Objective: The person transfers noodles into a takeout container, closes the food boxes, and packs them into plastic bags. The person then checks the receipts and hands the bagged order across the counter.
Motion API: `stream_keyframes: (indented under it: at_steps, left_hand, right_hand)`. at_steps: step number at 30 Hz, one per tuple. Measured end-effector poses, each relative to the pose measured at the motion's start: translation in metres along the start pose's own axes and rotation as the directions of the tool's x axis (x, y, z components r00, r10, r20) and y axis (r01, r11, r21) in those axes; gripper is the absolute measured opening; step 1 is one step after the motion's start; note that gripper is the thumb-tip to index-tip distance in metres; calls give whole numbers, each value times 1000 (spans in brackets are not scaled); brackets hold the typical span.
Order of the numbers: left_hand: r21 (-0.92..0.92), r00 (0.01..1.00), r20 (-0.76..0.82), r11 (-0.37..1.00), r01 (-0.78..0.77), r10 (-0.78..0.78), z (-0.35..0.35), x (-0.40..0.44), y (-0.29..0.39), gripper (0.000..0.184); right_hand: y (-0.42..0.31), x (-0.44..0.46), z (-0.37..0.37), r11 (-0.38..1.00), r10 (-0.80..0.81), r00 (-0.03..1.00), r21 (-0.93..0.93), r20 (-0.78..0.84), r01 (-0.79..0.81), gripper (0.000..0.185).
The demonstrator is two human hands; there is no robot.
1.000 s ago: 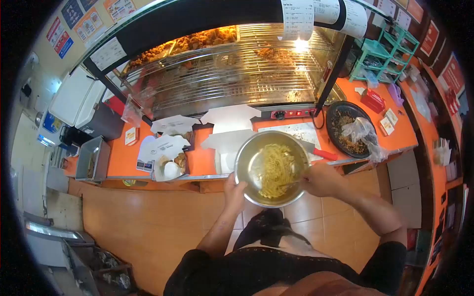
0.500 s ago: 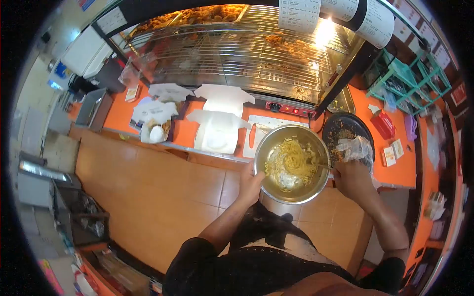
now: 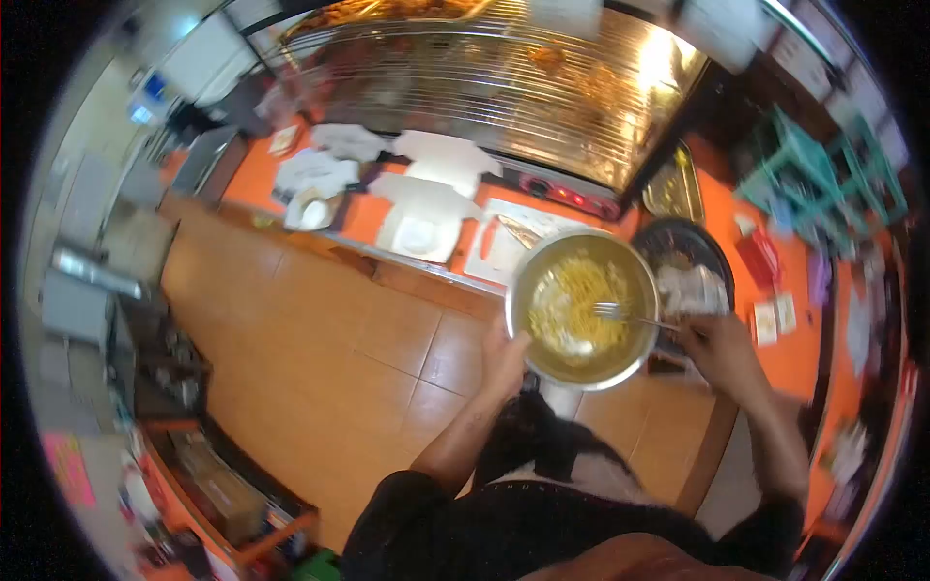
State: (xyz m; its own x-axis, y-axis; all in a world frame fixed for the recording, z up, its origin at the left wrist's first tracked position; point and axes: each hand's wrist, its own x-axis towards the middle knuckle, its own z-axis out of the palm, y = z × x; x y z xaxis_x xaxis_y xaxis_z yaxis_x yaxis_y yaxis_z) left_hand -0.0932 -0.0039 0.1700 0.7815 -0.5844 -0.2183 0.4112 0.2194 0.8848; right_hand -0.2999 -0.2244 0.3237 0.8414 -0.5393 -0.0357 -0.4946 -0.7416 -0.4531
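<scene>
Glossy yellow noodles [image 3: 588,289] lie tangled inside a round, shiny metal bowl [image 3: 635,276], held near the orange surface [image 3: 363,221]. The left hand [image 3: 505,360] has its fingers clamped on the bowl's side; the right hand's [image 3: 717,351] grip a fork [image 3: 635,319].

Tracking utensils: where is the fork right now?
In the head view, right of centre, the fork is in the right hand, tines over noodles in the metal bowl.

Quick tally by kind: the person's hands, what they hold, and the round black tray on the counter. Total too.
Left hand and right hand: 2
Metal bowl: 1
Fork: 1
Round black tray: 1
Total: 5
</scene>
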Motion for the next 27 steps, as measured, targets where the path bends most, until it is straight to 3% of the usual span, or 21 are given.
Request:
stream_keyframes:
  at_steps: [2, 3, 4, 5, 6, 8, 9, 11, 13, 14, 15, 16, 17, 19, 20, 21, 23, 25, 27]
  left_hand:
    - [-1, 999, -30, 1000, 21, -21, 22, -5, 13, 37]
    - [18, 999, 20, 999, -41, 40, 11, 4, -6, 40]
    - [28, 992, 69, 994, -104, 102, 2, 15, -24, 42]
    - [-20, 994, 80, 997, -69, 70, 13, 10, -20, 39]
    - [-69, 995, 77, 996, -51, 56, 29, 8, -12, 36]
    - [-95, 993, 118, 995, -10, 22, 50, -2, 6, 37]
    - [-134, 993, 120, 991, 3, 13, 54, -2, 18, 38]
    - [-144, 985, 174, 989, 18, 8, 52, -4, 24, 38]
    - [-173, 982, 187, 985, 17, 16, 51, -5, 20, 40]
    - [-176, 980, 198, 984, 18, 17, 55, -3, 18, 40]
    - [-178, 982, 188, 984, 33, 1, 59, -3, 14, 44]
    - [-164, 986, 166, 986, 41, -13, 66, -8, 17, 47]
    - [-162, 985, 174, 986, 39, -10, 68, -6, 13, 47]
    - [-120, 980, 198, 993, -13, 37, 64, -5, 5, 47]
    - [-30, 988, 153, 1000, -2, 7, 65, -11, 7, 49]
    - [41, 992, 117, 999, 32, -37, 80, -21, 24, 49]
    - [4, 999, 22, 1000, 24, -24, 106, -30, 19, 48]
    - [58, 999, -44, 998, 1, 2, 116, -42, 10, 48]
    - [-14, 988, -152, 1000, 5, -7, 127, -53, 0, 47]
  right_hand:
    - [39, 0, 21, 991, -121, 972, -37, 200, 131, 23]
    - [55, 0, 29, 997, -41, 969, -50, 244, 55, 23]
    - [60, -4, 18, 994, 58, 966, 79, 251, -80, 21]
    - [69, -13, 8, 959, 135, 955, 209, 264, -194, 22]
    - [75, -27, -9, 945, 195, 949, 212, 249, -250, 22]
    - [70, -44, -51, 684, 279, 841, 519, 464, -513, 33]
    - [73, -51, -58, 672, 303, 834, 517, 462, -530, 33]
    - [112, -83, -42, 490, 511, 854, 782, 101, -386, 56]
    - [216, -104, 7, 716, 611, 739, 595, -282, -365, 62]
    - [264, -105, 28, 717, 614, 734, 594, -292, -364, 62]
    - [309, -108, 47, 873, 487, 727, 239, -484, -426, 63]
    - [333, -111, 56, 872, 304, 739, -137, -601, -470, 65]
    - [335, -110, 61, 871, 306, 733, -132, -607, -473, 65]
    - [339, -101, 84, 724, 243, 856, -502, -456, -473, 66]
    - [346, -100, 98, 798, 131, 866, -467, -482, -381, 66]
    - [345, -112, 104, 826, 179, 882, -420, -437, -376, 66]
    - [353, -126, 102, 871, 246, 909, -335, -338, -360, 69]
    - [365, -156, 112, 850, 279, 908, -359, -314, -385, 69]
    - [365, -178, 95, 862, 327, 906, -307, -269, -403, 67]
